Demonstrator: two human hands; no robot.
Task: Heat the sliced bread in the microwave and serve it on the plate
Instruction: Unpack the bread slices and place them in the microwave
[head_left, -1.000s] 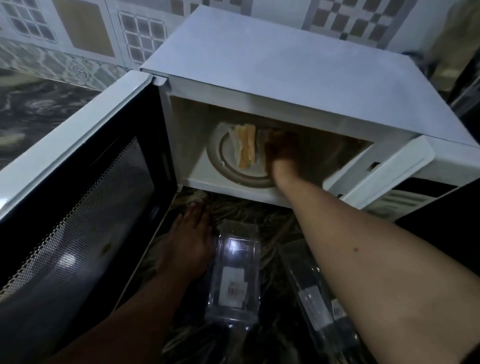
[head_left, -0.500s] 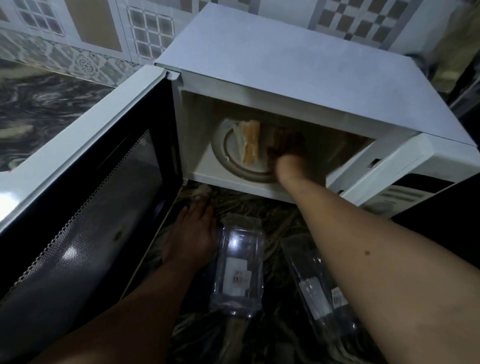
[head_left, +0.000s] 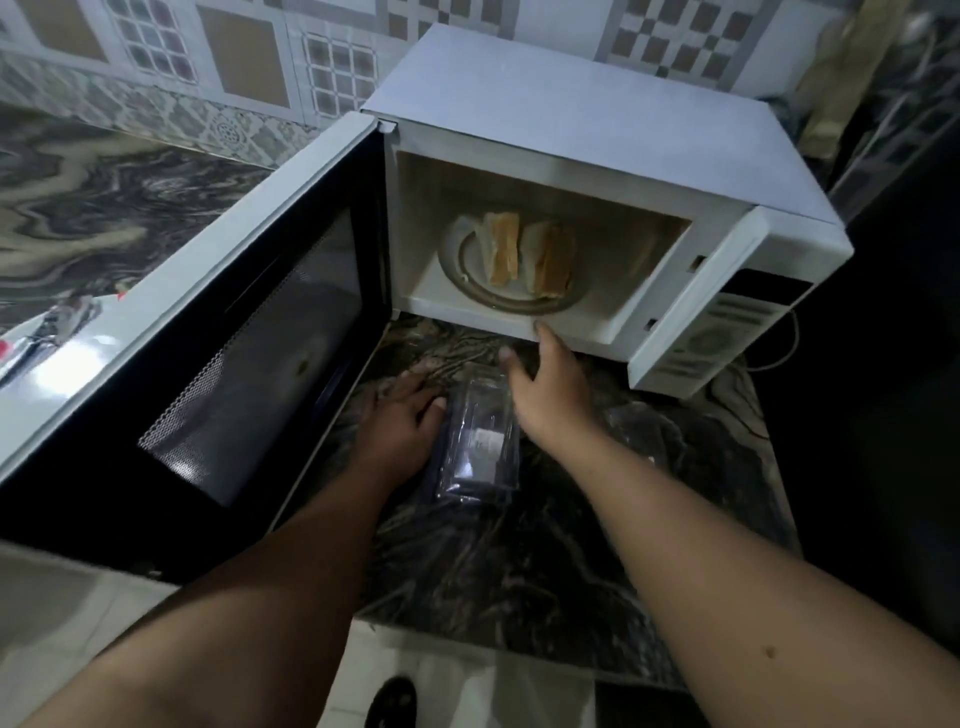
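Right hand (head_left: 545, 395) hangs just outside the microwave (head_left: 597, 171), in front of the cavity's lower lip; fingers spread and relaxed, holding nothing, index tip almost at the lip, though contact can't be told. Left hand (head_left: 402, 418) rests palm-down on the dark marbled counter (head_left: 545, 561), fingers loosely extended, gripping nothing; its fingertips sit just beside, maybe touching, a clear plastic container (head_left: 480, 441) w/ a white label.

Microwave door (head_left: 208, 332) is swung fully open to the left, mesh window facing up toward the camera. Inside, the glass turntable (head_left: 457, 260) carries two bread slices (head_left: 524, 254), side by side and touching or nearly so. Both seem propped on edge, crusts showing orange-brown, white crumb faces turned left. Long axes run roughly front-to-back of the cavity, near ends pointing at the opening. Left slice sits slightly further back than the right.

The clear container lies flat on the counter btwn the two hands, long axis pointing toward the microwave; contents can't be made out. A second clear plastic piece (head_left: 639, 426) lies to the right of the right forearm, blurred. Control panel (head_left: 711, 338) w/ a dial faces front right. Patterned wall tiles (head_left: 249, 62) behind.
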